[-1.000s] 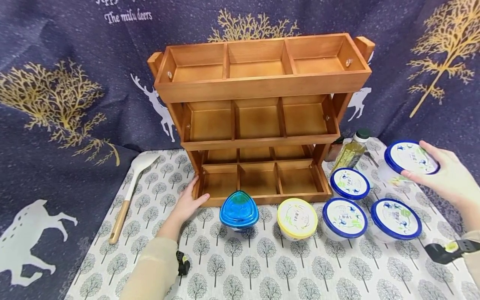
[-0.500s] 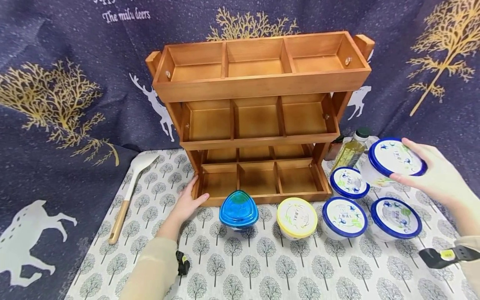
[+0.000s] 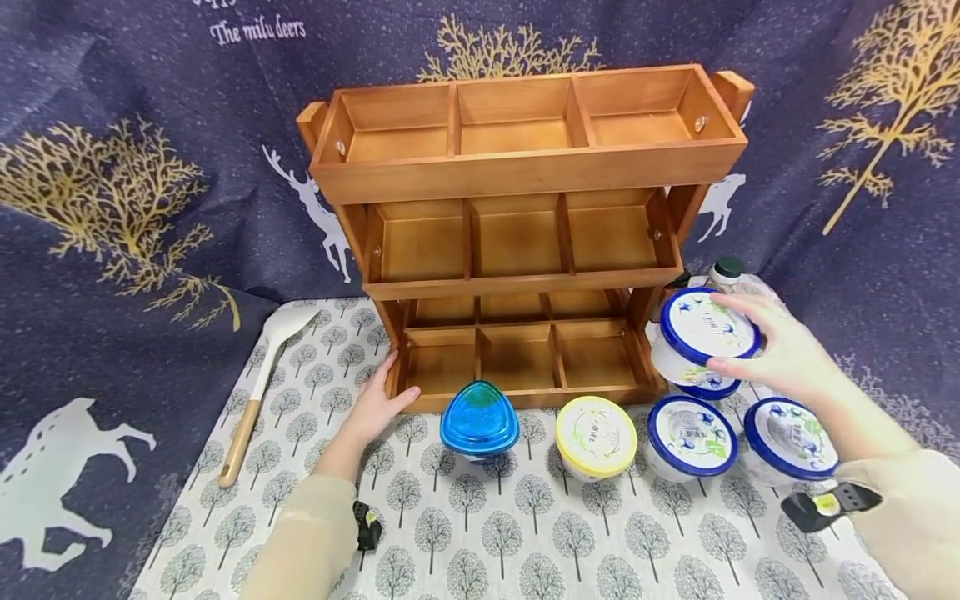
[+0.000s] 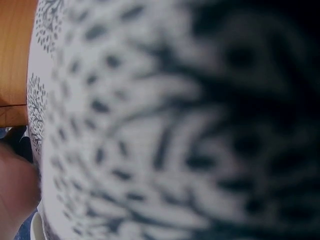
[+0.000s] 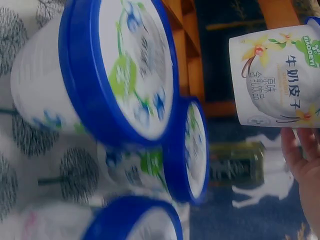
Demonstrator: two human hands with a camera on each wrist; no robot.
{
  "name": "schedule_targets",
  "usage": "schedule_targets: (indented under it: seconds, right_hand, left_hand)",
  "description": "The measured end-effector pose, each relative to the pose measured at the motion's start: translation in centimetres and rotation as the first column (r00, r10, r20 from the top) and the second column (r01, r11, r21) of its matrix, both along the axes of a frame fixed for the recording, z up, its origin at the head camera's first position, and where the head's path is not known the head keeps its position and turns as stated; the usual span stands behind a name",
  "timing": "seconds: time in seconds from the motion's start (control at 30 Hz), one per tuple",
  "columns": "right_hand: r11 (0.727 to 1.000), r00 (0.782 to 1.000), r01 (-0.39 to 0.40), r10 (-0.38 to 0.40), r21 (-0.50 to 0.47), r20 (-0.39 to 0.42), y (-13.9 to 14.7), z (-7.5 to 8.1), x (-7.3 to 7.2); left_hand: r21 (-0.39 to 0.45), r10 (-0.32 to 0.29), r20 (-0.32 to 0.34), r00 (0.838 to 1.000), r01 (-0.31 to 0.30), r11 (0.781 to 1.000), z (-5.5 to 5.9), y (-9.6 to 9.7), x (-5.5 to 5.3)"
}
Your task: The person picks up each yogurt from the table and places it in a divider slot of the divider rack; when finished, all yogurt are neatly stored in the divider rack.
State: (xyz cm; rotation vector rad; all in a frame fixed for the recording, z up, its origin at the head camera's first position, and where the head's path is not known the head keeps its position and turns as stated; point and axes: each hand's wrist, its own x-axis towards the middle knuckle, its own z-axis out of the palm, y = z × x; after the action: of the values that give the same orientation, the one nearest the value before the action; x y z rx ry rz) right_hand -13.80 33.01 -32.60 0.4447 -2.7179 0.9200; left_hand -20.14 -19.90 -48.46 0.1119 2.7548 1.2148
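Note:
My right hand [image 3: 780, 350] holds a white tub with a blue lid [image 3: 711, 327] by its side, thumb and fingers apart around it. It hangs above a smaller blue-lidded tub, partly hidden beneath it, at the rack's right end. In the right wrist view the held tub [image 5: 275, 80] shows vanilla flowers and Chinese print. My left hand [image 3: 375, 404] rests against the lower left corner of the wooden rack [image 3: 525, 175], its thumb at the front and its fingers along the side. The left wrist view shows mostly blurred cloth.
Two blue-lidded tubs [image 3: 692, 437] stand at the right front. Beside them are a yellow-lidded tub [image 3: 596, 437] and a blue triangular container [image 3: 480, 421]. A green-capped bottle [image 3: 727, 268] stands behind the held tub. A white spatula with wooden handle [image 3: 258, 375] lies left.
My right hand has carried the blue-lidded tub leftward, from the right side of the table to above the small tub by the rack. My left hand has stayed against the rack.

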Motion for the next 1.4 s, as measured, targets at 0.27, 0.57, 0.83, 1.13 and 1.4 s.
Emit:
schedule_targets:
  seconds: [0.27, 0.57, 0.83, 1.13, 1.4]
  right_hand:
    - [0.999, 0.999, -0.044, 0.044, -0.011, 0.0, -2.6, -0.6, -1.1]
    - [0.997, 1.0, -0.016, 0.014, 0.081, 0.02, -4.0, -1.2, -2.0]
    - [0.988, 1.0, -0.001, -0.003, 0.157, 0.023, -4.9, -1.9, -3.0]
    - [0.984, 0.998, -0.052, 0.047, 0.172, 0.037, -5.6, -3.3, -3.9]
    - [0.983, 0.998, -0.053, 0.048, 0.173, 0.028, -6.0, -4.4, -4.5]
  left_hand:
    - [-0.006, -0.006, -0.014, 1.0, 0.006, 1.0, 0.0, 0.1, -0.3]
    - [0.006, -0.005, -0.037, 0.999, 0.005, 1.0, 0.1, 0.1, -0.3]
    - [0.002, 0.004, -0.039, 0.999, -0.004, 1.0, 0.3, -0.1, -0.4]
    - [0.0, 0.007, -0.026, 1.0, -0.007, 1.0, 0.1, -0.2, 0.2]
    - [0.002, 0.009, -0.042, 0.999, -0.008, 1.0, -0.3, -0.1, 0.2]
